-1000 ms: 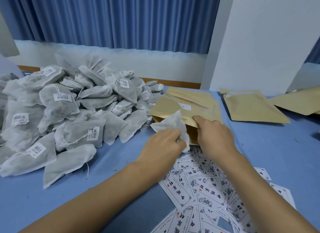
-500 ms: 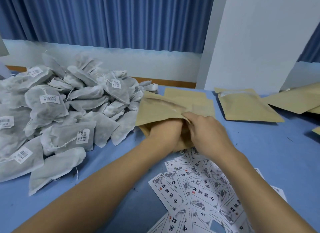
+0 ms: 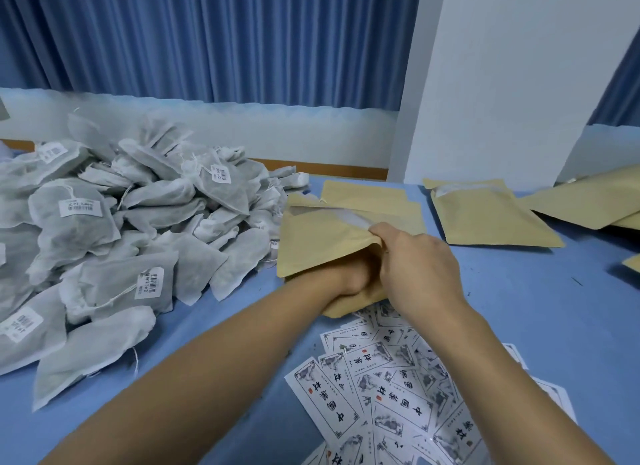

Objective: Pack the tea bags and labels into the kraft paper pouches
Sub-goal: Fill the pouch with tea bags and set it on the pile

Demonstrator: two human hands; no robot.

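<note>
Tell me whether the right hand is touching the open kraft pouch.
Touching. The head view shows the right hand pinching the kraft pouch at its open rim, fingers curled over it.

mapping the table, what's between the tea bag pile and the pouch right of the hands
The open pouch the right hand grips, atop spare pouches; head view.

Free table (image 3: 519, 308) at the right, crowded at the left
Tea bags (image 3: 138, 239) fill the left side; labels (image 3: 398, 395) cover the near middle. The mouth of the open pouch (image 3: 318, 243) is blocked by the left grip (image 3: 353, 274), with the right grip (image 3: 415, 267) at its edge. Bare table lies right of them, before the next pouch (image 3: 491, 222).
</note>
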